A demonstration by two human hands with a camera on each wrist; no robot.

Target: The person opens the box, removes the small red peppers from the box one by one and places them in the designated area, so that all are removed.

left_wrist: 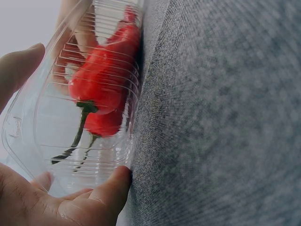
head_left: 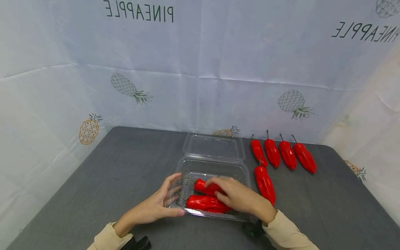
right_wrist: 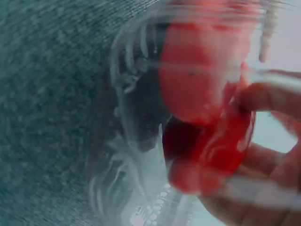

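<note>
A clear plastic clamshell container point(head_left: 200, 166) sits with its lid folded back, and two long red peppers lie in its tray. My left hand point(head_left: 156, 205) grips the tray's left side, thumb at the front corner and fingers along the wall. In the left wrist view the front pepper point(left_wrist: 96, 77), with its green stem, shows through the ribbed plastic. Reaching into the tray, my right hand point(head_left: 235, 194) holds the rear pepper point(head_left: 202, 186) between thumb and fingers. That pepper point(right_wrist: 225, 146) lies right beside the front one in the right wrist view.
Right of the container, several red peppers point(head_left: 287, 154) form a row at the table's back. One more pepper point(head_left: 265, 184) lies in front of them, close to the tray's right wall. The open lid point(head_left: 214, 146) extends toward the pineapple-print curtain point(head_left: 187, 104).
</note>
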